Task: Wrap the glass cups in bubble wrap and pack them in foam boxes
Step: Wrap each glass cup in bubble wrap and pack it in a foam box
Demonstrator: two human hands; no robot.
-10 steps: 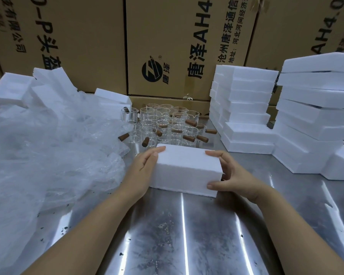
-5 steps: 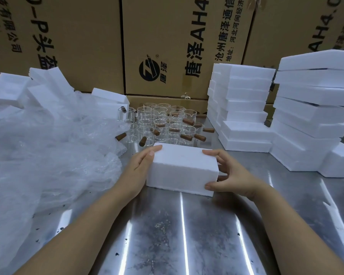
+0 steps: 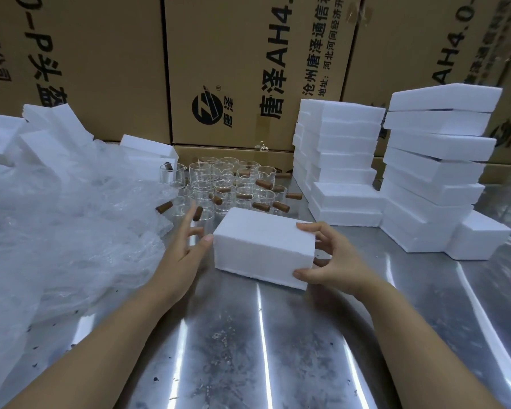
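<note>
Right hand (image 3: 334, 261) grasps the right end of a closed white foam box (image 3: 260, 246): the fingers curl over the top edge and the thumb presses the near lower corner. Left hand (image 3: 186, 246) is released, with the fingers straight, spread and slightly blurred. Only the thumb tip meets the left end of the box, and the other fingers stand clear of it. The foam box is at the centre of the metal table (image 3: 248, 349), between the two hands. Whether its underside rests fully on the surface cannot be determined. Just beyond the box, on the far side, stands a cluster of clear glass cups (image 3: 227, 181), upright, close together and unwrapped, each with a short brown handle (image 3: 261, 206) projecting sideways. A loose heap of bubble wrap (image 3: 65, 225) covers the left side of the table, reaching the left edge of the cup cluster. Loose white foam pieces (image 3: 50, 125) lie on the far side of the heap. On the right are two tall stacks of foam boxes (image 3: 437, 160), well apart from the held box. Printed cardboard cartons (image 3: 248, 69) form a wall along the far edge.
</note>
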